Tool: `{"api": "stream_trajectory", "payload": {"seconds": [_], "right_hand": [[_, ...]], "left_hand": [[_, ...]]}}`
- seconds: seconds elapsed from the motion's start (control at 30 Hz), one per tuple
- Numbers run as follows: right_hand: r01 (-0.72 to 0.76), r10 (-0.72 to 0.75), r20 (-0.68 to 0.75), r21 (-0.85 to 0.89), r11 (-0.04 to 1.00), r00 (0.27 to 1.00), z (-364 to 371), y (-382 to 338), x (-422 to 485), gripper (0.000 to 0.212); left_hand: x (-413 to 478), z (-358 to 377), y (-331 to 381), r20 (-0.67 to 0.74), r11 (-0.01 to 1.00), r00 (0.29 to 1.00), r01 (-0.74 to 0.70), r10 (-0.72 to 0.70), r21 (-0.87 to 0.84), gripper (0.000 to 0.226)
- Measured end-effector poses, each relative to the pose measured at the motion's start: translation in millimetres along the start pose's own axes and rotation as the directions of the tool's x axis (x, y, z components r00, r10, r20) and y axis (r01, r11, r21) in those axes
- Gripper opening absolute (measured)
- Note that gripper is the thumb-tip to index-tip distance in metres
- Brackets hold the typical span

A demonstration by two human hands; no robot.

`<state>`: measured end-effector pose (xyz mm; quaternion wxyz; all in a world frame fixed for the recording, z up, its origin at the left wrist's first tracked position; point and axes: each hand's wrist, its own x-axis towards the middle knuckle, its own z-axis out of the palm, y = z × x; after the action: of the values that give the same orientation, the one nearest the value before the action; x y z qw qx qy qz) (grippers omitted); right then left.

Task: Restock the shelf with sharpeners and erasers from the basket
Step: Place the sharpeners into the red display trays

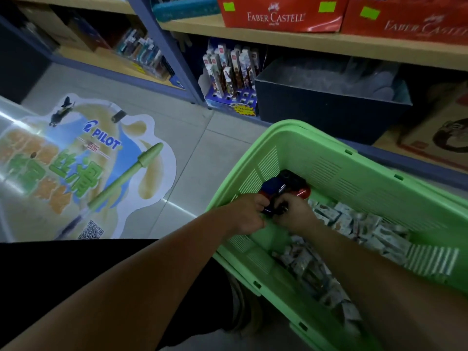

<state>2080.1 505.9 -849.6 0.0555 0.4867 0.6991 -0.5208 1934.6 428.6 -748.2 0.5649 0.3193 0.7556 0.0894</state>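
Both forearms stretch forward, the left hand (249, 216) and right hand (295, 215) touching, fingers curled round a red-and-blue item (273, 190).

- We note the basket (379, 188): green plastic, matt.
- We record the sharpener (286, 184): red and blue plastic, glossy.
- We see the floor tiles (202, 153): smooth, reflective.
- We log the shelf board (329, 44): wood-look, matt; the red carton (278, 13): glossy card.

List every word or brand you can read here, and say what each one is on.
"FABER CASTELL": left red box.
"FABER CASTEL", cut off by the frame edge: right red box.
"PILOT": floor sticker.
"丝滑": same sticker, in green characters; its other characters are blurred.
Too small or blurred: yellow tag on the pen display, and packets in the green basket.
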Motion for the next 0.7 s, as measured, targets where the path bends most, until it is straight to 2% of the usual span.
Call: {"api": "stream_trajectory", "payload": {"seconds": [0.1,0.17,0.27,0.37,0.47,0.57,0.63,0.7], "right_hand": [[-0.033,0.021,0.07,0.173,0.984,0.997,-26.8,0.9,-9.0,0.045],[-0.065,0.041,0.117,0.211,0.975,0.992,-42.5,3.1,-18.2,0.048],[-0.135,0.109,0.091,0.364,0.922,0.99,-60.1,11.2,-27.7,0.036],[-0.199,0.218,0.031,0.556,0.807,0.975,-70.1,13.3,-33.5,0.031],[-0.218,0.28,0.008,0.649,0.729,0.96,-66.4,12.2,-34.3,0.041],[-0.235,0.347,-0.018,0.703,0.672,0.938,-50.6,14.0,-33.1,0.052],[-0.238,0.4,-0.023,0.772,0.589,0.916,-42.0,18.4,-30.7,0.059],[-0.205,0.431,-0.032,0.845,0.493,0.902,-37.4,23.7,-27.0,0.052]], "left_hand": [[3.3,7.7,-2.8,0.016,0.999,0.999,-0.037,0.036,0.039,0.074],[5.2,10.8,-1.6,-0.041,0.99,0.995,-0.089,0.093,0.106,0.068],[5.7,15.6,3.0,-0.231,0.922,0.937,-0.172,0.262,0.347,0.036],[10.3,21.6,8.7,-0.271,0.802,0.872,-0.199,0.407,0.564,0.045],[27.7,27.7,13.1,-0.248,0.82,0.884,-0.219,0.397,0.529,0.072],[45.5,40.9,16.4,-0.321,0.861,0.862,-0.222,0.393,0.458,0.071],[53.2,50.5,18.6,-0.342,0.859,0.849,-0.222,0.403,0.462,0.076],[57.8,53.0,18.1,-0.355,0.827,0.835,-0.191,0.42,0.529,0.076]]}}
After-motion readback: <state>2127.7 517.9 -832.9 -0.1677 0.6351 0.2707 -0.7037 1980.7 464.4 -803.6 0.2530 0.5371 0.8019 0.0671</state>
